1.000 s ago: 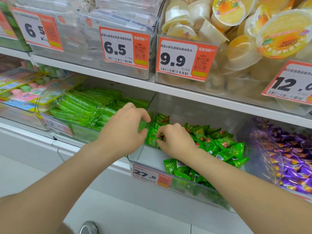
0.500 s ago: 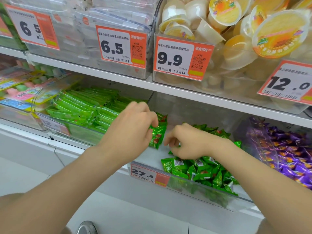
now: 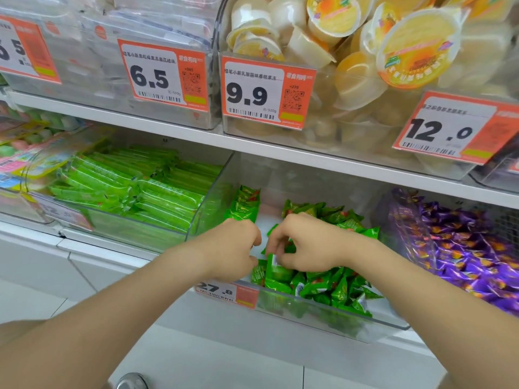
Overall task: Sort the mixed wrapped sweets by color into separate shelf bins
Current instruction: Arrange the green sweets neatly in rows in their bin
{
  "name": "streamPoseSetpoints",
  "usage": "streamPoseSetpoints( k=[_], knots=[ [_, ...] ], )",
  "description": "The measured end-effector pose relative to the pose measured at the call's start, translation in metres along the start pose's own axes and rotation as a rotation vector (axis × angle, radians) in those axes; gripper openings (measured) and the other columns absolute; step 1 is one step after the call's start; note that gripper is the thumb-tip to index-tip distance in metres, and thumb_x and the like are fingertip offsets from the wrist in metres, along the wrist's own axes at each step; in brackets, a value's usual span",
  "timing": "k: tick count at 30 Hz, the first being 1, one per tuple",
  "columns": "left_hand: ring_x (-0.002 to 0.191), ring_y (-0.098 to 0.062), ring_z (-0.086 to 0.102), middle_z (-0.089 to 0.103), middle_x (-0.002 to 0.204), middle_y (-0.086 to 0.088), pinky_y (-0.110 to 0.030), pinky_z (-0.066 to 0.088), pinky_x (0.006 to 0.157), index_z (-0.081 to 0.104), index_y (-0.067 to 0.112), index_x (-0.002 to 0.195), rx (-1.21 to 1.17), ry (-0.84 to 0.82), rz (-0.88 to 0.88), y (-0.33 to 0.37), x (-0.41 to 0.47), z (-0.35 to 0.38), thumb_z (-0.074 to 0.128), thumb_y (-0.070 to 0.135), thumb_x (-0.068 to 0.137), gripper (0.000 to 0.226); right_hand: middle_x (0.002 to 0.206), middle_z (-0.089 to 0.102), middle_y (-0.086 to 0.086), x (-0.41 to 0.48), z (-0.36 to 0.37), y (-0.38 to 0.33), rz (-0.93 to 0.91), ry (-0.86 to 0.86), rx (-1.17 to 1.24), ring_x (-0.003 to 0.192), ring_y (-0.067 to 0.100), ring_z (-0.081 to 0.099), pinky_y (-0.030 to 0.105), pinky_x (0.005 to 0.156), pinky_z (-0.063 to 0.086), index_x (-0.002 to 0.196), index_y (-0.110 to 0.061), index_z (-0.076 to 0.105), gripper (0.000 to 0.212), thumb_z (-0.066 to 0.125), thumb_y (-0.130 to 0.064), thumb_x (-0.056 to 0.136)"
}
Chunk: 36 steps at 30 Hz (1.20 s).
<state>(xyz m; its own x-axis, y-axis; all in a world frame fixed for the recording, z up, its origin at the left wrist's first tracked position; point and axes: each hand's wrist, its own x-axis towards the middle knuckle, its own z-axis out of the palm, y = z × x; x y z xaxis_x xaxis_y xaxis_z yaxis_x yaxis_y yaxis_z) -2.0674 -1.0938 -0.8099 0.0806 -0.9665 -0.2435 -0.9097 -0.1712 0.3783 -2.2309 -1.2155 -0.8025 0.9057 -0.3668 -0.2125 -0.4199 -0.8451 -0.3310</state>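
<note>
As I stand facing the middle bin (image 3: 390,322), long green bars (image 3: 134,189) fill the bin left of it. The left hand (image 3: 233,248) hangs over its front left corner, fingers curled under; whether it grips anything I cannot tell. A stack of green sweets (image 3: 244,204) stands by its left wall. The right hand (image 3: 309,245) pinches a green sweet (image 3: 276,272) above the loose green pile (image 3: 331,287) inside. Purple sweets (image 3: 463,248) lie right of it.
</note>
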Motion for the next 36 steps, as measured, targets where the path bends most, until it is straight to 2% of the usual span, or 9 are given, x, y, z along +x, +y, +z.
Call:
streamPoseSetpoints(
  k=[5,9,14,18,20,23,28,32,36],
  knots=[
    [0.068,-0.007,0.059,0.060,0.079,0.005,-0.025,0.055,0.070,0.071,0.019,0.104,-0.345,0.079,-0.011,0.012,0.008,-0.004,0.084,0.031,0.084,0.027,0.085,0.072,-0.006,-0.008,-0.006,0.007,0.066,0.321,0.362,0.057,0.000,0.060,0.016,0.062,0.048,0.104,-0.023,0.075,0.015,0.070,-0.014,0.094],
    [0.081,-0.010,0.073,0.062,0.110,0.009,-0.034,0.062,0.081,0.062,0.037,0.125,-0.527,0.277,0.047,0.016,-0.003,-0.016,0.096,0.023,0.071,0.066,0.078,0.072,-0.003,-0.016,-0.011,0.000,0.188,0.422,0.771,0.059,-0.001,0.055,0.016,0.062,0.044,0.119,-0.021,0.072,0.021,0.072,-0.017,0.098],
    [0.075,-0.001,0.071,0.075,0.085,0.013,-0.029,0.061,0.072,0.078,0.040,0.103,-0.334,0.484,0.132,0.016,-0.018,-0.027,0.088,0.036,0.081,0.025,0.090,0.079,0.008,-0.019,-0.012,-0.019,0.287,0.318,1.104,0.070,0.015,0.071,0.032,0.069,0.043,0.115,-0.009,0.073,0.021,0.057,-0.021,0.108],
    [0.058,0.000,0.061,0.067,0.065,0.024,-0.021,0.046,0.058,0.078,0.036,0.086,-0.267,0.506,0.133,0.006,-0.020,-0.034,0.079,0.047,0.087,0.011,0.084,0.077,-0.004,-0.028,-0.021,-0.025,0.100,0.359,0.790,0.074,0.017,0.070,0.029,0.072,0.054,0.102,-0.023,0.080,0.026,0.062,-0.041,0.104],
    [0.057,0.003,0.057,0.064,0.062,0.025,-0.015,0.038,0.054,0.077,0.035,0.086,-0.244,0.485,0.157,0.001,-0.023,-0.036,0.075,0.046,0.091,0.012,0.088,0.079,0.001,-0.028,-0.021,-0.025,0.000,0.367,0.691,0.085,0.033,0.072,0.045,0.083,0.061,0.108,-0.026,0.080,0.016,0.077,-0.035,0.094],
    [0.067,0.000,0.066,0.071,0.071,0.021,-0.017,0.047,0.061,0.077,0.033,0.093,-0.266,0.422,0.193,-0.004,-0.027,-0.043,0.071,0.045,0.094,0.013,0.089,0.078,0.015,-0.020,-0.015,-0.026,0.047,0.426,0.812,0.091,0.039,0.074,0.053,0.089,0.060,0.110,-0.019,0.080,0.024,0.085,-0.023,0.088],
    [0.072,0.001,0.063,0.070,0.076,0.023,-0.023,0.044,0.066,0.073,0.037,0.094,-0.201,0.456,0.160,-0.015,-0.035,-0.052,0.070,0.043,0.095,0.007,0.088,0.080,0.012,-0.007,-0.009,-0.038,0.102,0.392,0.995,0.091,0.035,0.076,0.039,0.082,0.062,0.108,-0.016,0.080,0.019,0.083,-0.019,0.089],
    [0.073,0.007,0.048,0.055,0.097,0.016,-0.026,0.037,0.077,0.073,0.037,0.106,-0.075,0.645,0.044,-0.024,-0.035,-0.051,0.073,0.037,0.094,0.012,0.079,0.077,-0.003,0.016,0.006,-0.033,0.241,0.489,0.504,0.079,0.016,0.074,0.031,0.082,0.060,0.095,-0.026,0.081,0.022,0.089,-0.038,0.078],
    [0.077,-0.002,0.050,0.045,0.111,0.007,-0.032,0.042,0.084,0.070,0.039,0.107,-0.044,0.555,-0.085,-0.031,-0.038,-0.051,0.072,0.032,0.094,0.015,0.087,0.075,-0.010,0.039,0.030,-0.032,0.238,0.378,0.231,0.090,0.009,0.067,0.028,0.088,0.056,0.095,-0.026,0.081,0.022,0.087,-0.038,0.077]
  ],
)
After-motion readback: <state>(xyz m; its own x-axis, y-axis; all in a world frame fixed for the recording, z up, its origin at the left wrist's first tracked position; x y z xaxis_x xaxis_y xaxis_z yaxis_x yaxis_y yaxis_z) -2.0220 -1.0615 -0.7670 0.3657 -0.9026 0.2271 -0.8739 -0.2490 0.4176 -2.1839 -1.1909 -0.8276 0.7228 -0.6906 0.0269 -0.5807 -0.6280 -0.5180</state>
